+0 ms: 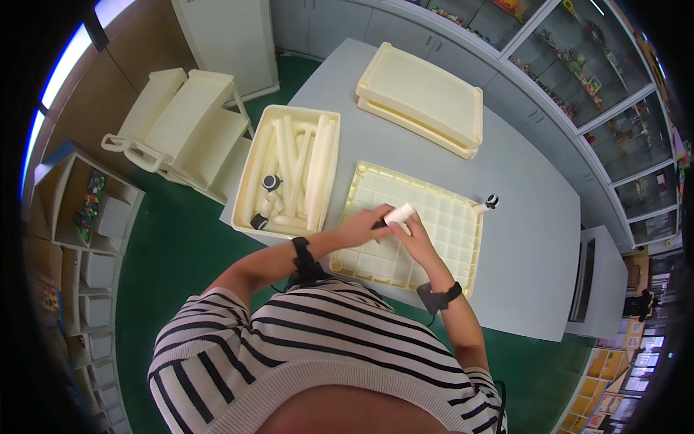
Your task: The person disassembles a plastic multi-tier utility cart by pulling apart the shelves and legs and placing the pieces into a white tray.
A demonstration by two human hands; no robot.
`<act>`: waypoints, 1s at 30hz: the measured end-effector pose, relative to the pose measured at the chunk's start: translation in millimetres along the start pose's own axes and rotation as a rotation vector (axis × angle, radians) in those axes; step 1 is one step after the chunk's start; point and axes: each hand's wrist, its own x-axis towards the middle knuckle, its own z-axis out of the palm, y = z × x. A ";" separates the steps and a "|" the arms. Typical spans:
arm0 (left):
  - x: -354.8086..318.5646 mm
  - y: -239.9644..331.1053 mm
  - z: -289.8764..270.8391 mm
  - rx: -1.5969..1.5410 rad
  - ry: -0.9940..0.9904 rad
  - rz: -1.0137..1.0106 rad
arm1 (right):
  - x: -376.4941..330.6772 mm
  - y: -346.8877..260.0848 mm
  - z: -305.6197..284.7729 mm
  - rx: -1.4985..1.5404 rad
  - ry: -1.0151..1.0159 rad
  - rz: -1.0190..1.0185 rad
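Over the near half of a cream ribbed tray [455, 249], both hands meet around a short white cylinder [400, 214] with a dark part at its lower left end, which looks like a caster. My left hand [359, 228] closes around the dark end, its fingers partly hidden. The fingers of my right hand [417, 242] grip the white cylinder from the right. The tray lies with its grid of ribs facing up. At its far right corner a caster [486, 205] with a black-and-grey wheel and white stem points outward.
Left of the tray, a deep cream bin [248, 177] holds several white tubes [318, 170] and casters [271, 182]. Two stacked cream trays [423, 94] lie at the table's far side. A cream cart [191, 119] stands left of the grey table [524, 267].
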 end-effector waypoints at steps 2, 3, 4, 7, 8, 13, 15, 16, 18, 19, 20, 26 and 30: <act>-11.9 -23.7 -33.7 0.311 0.207 -0.104 | 6.8 -29.2 -8.8 -0.081 0.002 -0.044; -18.8 -42.6 -48.2 0.468 0.366 -0.089 | 7.8 -35.1 -15.4 -0.177 0.013 -0.069; -23.9 -36.5 -67.9 0.579 0.426 -0.270 | 6.6 -19.3 -29.8 -0.194 0.075 -0.073; -49.3 -65.1 -109.2 0.832 0.517 -0.609 | -1.8 61.1 -95.8 -0.388 0.227 -0.036; -59.2 -87.4 -112.0 0.841 0.524 -0.611 | -6.9 93.3 -121.6 -0.497 0.286 0.011; -76.1 -124.2 -95.5 0.804 0.589 -0.733 | -15.6 175.1 -217.9 -0.730 0.525 0.541; -66.1 -91.6 -72.9 1.021 0.666 -0.727 | -14.3 196.7 -230.8 -0.867 0.702 0.659; -59.8 -77.1 -60.2 1.253 0.723 -0.720 | -9.6 205.2 -234.0 -0.835 0.690 0.674; -39.6 -72.8 -33.8 1.151 0.627 -0.561 | 7.1 215.0 -228.8 -0.768 0.637 0.619; -18.2 -65.7 -19.5 1.054 0.508 -0.346 | 0.6 250.3 -237.0 -0.633 0.719 0.498; 3.1 -59.6 -2.1 0.986 0.262 -0.213 | -3.0 284.9 -245.5 -0.498 0.788 0.369; 23.4 -102.1 97.1 0.793 0.092 -0.138 | 44.0 220.2 -197.6 -0.244 0.955 0.428; 30.8 -90.6 93.5 0.846 0.056 -0.158 | 60.3 222.0 -161.2 0.120 1.381 0.518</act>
